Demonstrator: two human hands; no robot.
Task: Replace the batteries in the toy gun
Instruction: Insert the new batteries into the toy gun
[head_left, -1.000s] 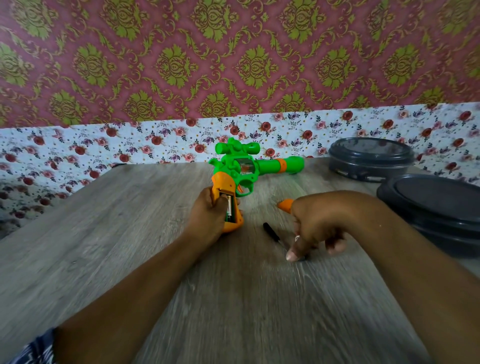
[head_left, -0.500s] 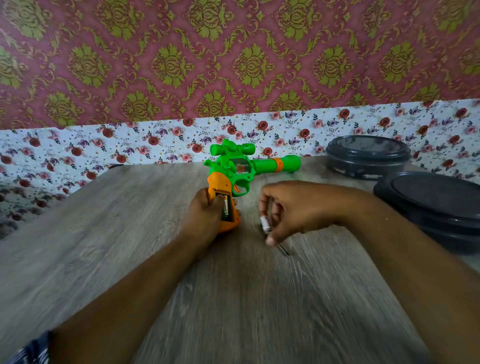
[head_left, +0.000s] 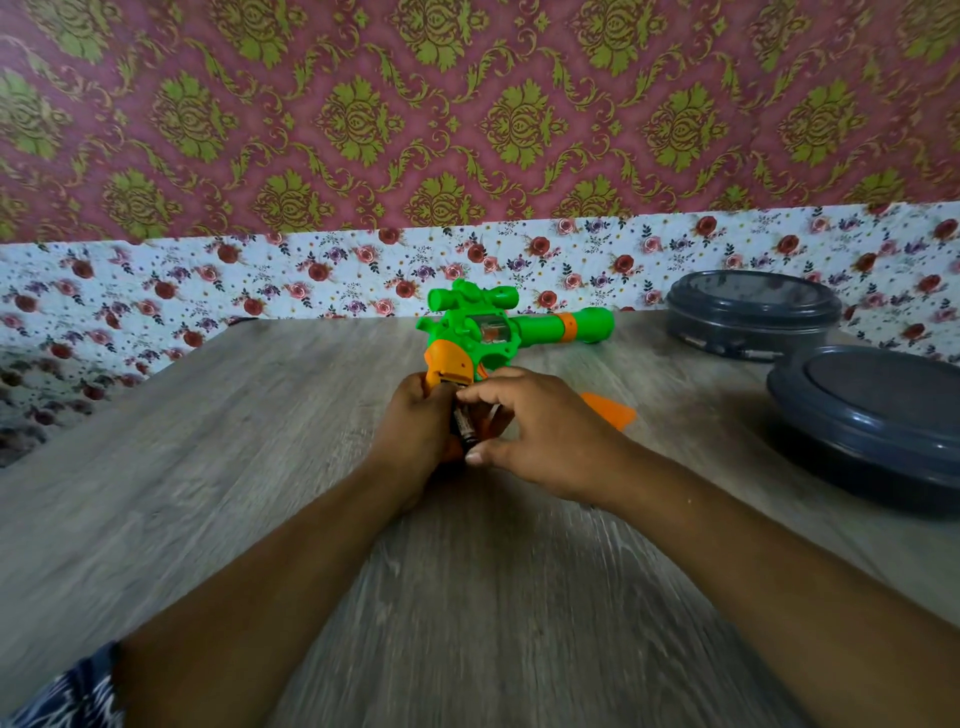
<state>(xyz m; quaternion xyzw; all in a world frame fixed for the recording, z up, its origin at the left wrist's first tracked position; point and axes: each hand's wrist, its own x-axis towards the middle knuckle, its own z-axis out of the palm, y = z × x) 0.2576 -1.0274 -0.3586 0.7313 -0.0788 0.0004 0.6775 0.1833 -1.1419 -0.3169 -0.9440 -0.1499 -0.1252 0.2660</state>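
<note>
A green toy gun (head_left: 498, 330) with an orange grip lies on the wooden table (head_left: 208, 467), barrel pointing right. My left hand (head_left: 415, 431) grips the orange grip from the left. My right hand (head_left: 540, 431) pinches a dark battery (head_left: 464, 425) between thumb and forefinger, right at the open battery compartment in the grip. An orange cover piece (head_left: 610, 408) lies on the table just right of my right hand, partly hidden by it.
Two dark grey round lidded containers stand at the right: one at the back (head_left: 753, 314), a larger one nearer (head_left: 872, 421). A floral-papered wall runs behind the table. The screwdriver seen earlier is hidden under my right hand.
My right hand picked a battery up from the table at the right and carried it left to the gun's grip. My left hand kept its hold on the grip.
</note>
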